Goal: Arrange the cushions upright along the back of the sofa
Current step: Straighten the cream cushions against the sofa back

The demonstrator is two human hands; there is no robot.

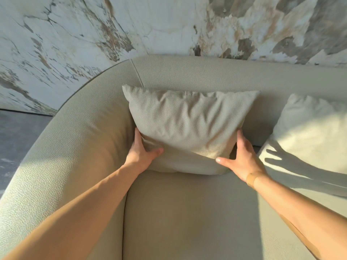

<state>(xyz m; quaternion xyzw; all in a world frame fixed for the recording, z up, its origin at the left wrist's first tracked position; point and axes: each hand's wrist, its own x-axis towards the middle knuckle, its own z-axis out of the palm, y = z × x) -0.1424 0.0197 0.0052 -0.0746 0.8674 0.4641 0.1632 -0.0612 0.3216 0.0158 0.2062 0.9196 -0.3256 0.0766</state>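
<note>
A beige textured cushion (187, 124) stands upright against the back of the beige sofa (206, 76), near its curved left end. My left hand (142, 152) grips the cushion's lower left side, thumb on the front and fingers behind. My right hand (242, 156) grips the lower right side the same way. A second, paler cushion (308, 136) leans against the sofa back to the right, lit by sunlight, with the shadow of my right hand falling on it.
The sofa's rounded left armrest (75, 147) curves around beside the cushion. The seat (187, 212) stretches toward me. A marble-patterned wall (131, 25) rises behind the sofa, and grey floor (16, 137) shows at the left.
</note>
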